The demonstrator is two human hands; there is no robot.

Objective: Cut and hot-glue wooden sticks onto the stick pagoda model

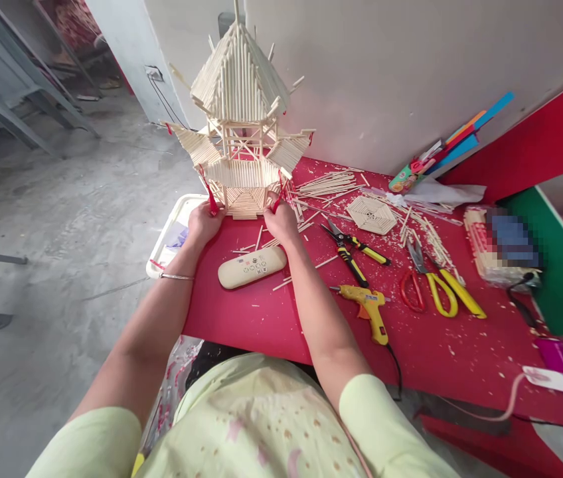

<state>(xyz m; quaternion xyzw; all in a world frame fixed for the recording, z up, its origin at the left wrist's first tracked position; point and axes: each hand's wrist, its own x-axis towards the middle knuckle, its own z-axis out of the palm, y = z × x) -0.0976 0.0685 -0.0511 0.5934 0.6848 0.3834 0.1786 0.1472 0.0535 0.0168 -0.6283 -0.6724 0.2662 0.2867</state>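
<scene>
A pagoda model (pixel 240 73) built of pale wooden sticks stands upright at the far edge of the red table. My left hand (pixel 205 223) grips its base at the left front corner, and my right hand (pixel 280 219) grips the right front corner. Both sets of fingers are closed and partly hidden by the model. Red tassels (pixel 210 196) hang from the eave corners close to my hands. Between my forearms lies a beige oblong case (pixel 252 268). Loose sticks (pixel 328 186) are scattered to the right of the model.
Pruners (pixel 354 249), a yellow glue gun (pixel 367 307), scissors (pixel 431 282) and a hexagonal stick panel (pixel 372 214) lie on the red table (pixel 246 325). A pen holder (pixel 403 178) leans by the wall. A white tray (pixel 158 255) juts out at the left.
</scene>
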